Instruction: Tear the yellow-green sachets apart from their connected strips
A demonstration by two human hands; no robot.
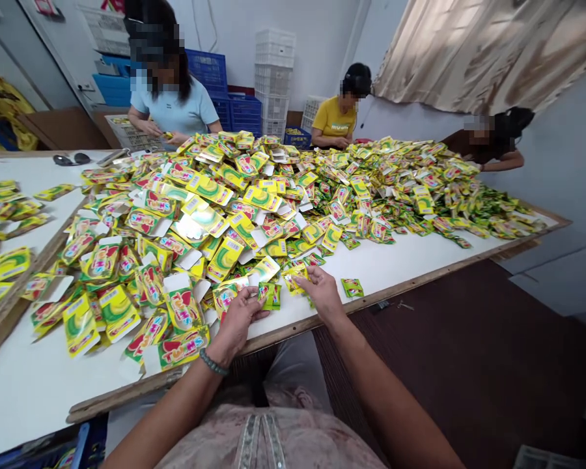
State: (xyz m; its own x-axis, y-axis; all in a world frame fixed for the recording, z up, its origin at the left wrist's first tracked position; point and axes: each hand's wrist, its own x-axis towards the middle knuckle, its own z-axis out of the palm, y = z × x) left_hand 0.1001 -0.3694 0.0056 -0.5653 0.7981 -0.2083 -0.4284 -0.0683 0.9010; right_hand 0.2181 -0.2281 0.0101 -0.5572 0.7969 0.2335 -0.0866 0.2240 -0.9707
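Grip: left hand (239,316) pinches green sachet (272,296); right hand (323,293) pinches yellow pack (293,279), just right of and slightly beyond it, long axis unclear. Loose sachet (352,287) lies farther right, nearer right hand.

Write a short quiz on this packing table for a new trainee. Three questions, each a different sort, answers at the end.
1. On which wrist is the bracelet worn?

2. True or false: the left hand is empty.

3. What lies on the table just to the right of the right hand?
a) a blue crate
b) a lone green packet
c) a curtain

Key
1. The left.
2. False: its fingers hold at least one green packet.
3. b
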